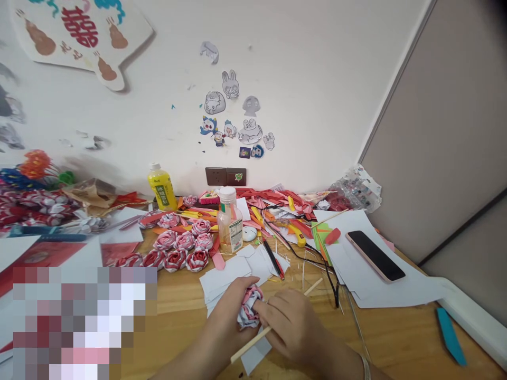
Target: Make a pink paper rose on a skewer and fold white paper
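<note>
Two bare hands meet over the table [178,307], one folded paper rose between them. The left hand [227,311] is closed around the rose [246,312], thumb over its upper edge, palm along its left side. The right hand [295,316] is curled shut on a pale stick [251,344], index fingertip against the rose's right side.

Orientation: stick's long axis runs slantwise, near end low and to the left, far end up and to the right, passing below the rose's near side. Rose lies just left of the right hand's fingers. Both hands are equally close to it. Whether the stick touches the rose: cannot tell.

Containers: a yellow bottle [163,191], white cap on, upright by the wall, filled with yellow, though label and liquid are hard to separate. A clear bottle [229,224], also capped, upright nearer the hands; looks mostly empty, contents uncertain. A clear plastic bag [363,186], crumpled at the far right, small dark and reddish bits inside, not identifiable.

Nearby: grouped paper roses [184,241] left of the clear bottle; white paper pieces [216,281] just beyond the left hand; dark pen [272,257] beside them.
</note>
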Tool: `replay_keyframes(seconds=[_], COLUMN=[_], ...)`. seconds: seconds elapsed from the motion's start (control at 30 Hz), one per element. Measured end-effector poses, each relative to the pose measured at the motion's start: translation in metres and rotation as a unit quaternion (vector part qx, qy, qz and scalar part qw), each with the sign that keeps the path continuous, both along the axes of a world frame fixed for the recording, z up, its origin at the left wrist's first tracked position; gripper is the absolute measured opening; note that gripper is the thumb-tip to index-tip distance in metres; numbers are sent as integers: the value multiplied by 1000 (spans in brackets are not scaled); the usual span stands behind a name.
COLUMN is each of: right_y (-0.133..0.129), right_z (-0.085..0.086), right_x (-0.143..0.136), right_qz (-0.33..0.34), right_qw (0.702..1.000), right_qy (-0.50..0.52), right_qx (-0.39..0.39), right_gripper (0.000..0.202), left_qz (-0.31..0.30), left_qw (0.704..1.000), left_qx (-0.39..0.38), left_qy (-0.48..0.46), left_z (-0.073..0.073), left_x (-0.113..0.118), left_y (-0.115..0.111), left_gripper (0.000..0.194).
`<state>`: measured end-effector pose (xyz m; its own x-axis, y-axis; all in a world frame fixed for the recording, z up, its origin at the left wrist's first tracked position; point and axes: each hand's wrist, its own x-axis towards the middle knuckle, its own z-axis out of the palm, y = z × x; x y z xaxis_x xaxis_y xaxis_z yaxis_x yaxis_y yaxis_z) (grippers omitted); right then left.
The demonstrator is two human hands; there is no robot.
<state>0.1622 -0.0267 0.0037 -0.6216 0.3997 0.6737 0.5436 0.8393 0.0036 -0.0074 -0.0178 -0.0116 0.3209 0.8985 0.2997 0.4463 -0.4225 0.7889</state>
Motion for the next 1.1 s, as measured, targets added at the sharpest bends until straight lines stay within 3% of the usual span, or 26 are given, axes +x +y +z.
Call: replay_keyframes(seconds=[0.13, 0.3, 0.5, 0.77, 1.1], right_y=[-1, -2, -2, -4, -3], right_z=[0, 0, 0, -1, 1], right_x=[1, 4, 5, 4, 3], right_qz=[-2, 5, 5, 11, 27], right_qw=[1000, 998, 997, 999, 999], right_qy=[4, 38, 36, 11, -9], right_qx=[-6, 49, 71, 49, 23], right_gripper=[24, 24, 26, 32, 36], left_qz=[-6, 16, 7, 4, 4], left_qw=[1000, 1000, 999, 1000, 1000], left_qx=[-6, 11, 21, 14, 20], left_qy=[10, 19, 28, 26, 20], left_z=[4, 16, 15, 20, 17], left_x=[0, 3, 3, 5, 3], left_y=[-1, -5, -6, -8, -11], left_gripper=[54, 49, 49, 50, 54])
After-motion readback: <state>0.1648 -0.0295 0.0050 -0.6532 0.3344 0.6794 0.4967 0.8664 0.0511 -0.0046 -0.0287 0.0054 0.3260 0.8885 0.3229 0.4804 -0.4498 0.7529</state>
